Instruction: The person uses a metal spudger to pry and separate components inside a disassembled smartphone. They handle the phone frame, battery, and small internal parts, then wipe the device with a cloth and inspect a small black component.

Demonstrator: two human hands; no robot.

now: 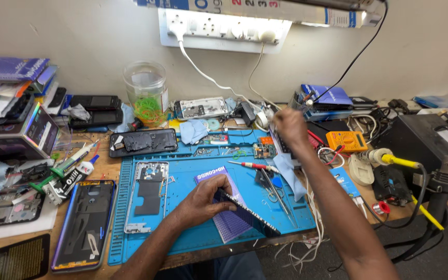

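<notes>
While the left hand [201, 199] is gripping a dark phone [245, 210] tilted over the blue mat [193, 171], the right hand [288, 126] is reaching, fingers curled, among clutter by a yellow multimeter [346, 140].

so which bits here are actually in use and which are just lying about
In use:
- left hand holding a phone tilted on edge
- purple pad beneath it, on the blue mat
- right hand reaching among the tools at the back of the mat

Lying about:
- phone frame
- back cover
- glue tubes
- jar
- orange meter
- red screwdriver
</notes>
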